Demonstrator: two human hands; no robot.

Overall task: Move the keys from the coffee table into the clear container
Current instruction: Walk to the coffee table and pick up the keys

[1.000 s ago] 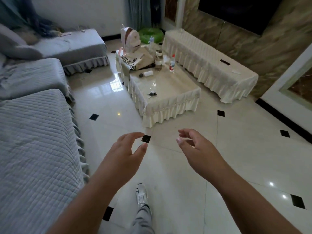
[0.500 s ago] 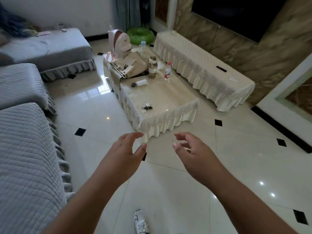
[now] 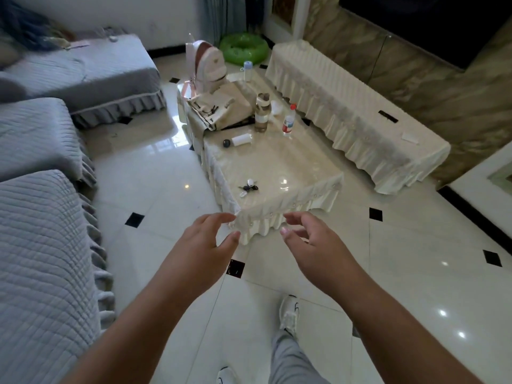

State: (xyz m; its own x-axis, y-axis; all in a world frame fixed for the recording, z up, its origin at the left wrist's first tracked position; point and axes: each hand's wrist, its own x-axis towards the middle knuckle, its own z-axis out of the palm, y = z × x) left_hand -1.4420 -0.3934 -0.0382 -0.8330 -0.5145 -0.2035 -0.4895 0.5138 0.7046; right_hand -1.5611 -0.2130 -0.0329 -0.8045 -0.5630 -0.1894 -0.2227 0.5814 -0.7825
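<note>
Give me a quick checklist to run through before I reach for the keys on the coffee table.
1. Keys in sight: ok. The keys lie near the front left corner of the coffee table.
2. Keys free of clutter: ok. The bottles and bag sit toward the far end, apart from them.
3. Left hand free: ok, open and holding nothing.
4. Right hand free: ok, open and holding nothing.
5. Hands over the table: not ok. Both are short of its near edge, above the floor.
6. Clear container located: cannot tell. No obvious container shows in this view.
</note>
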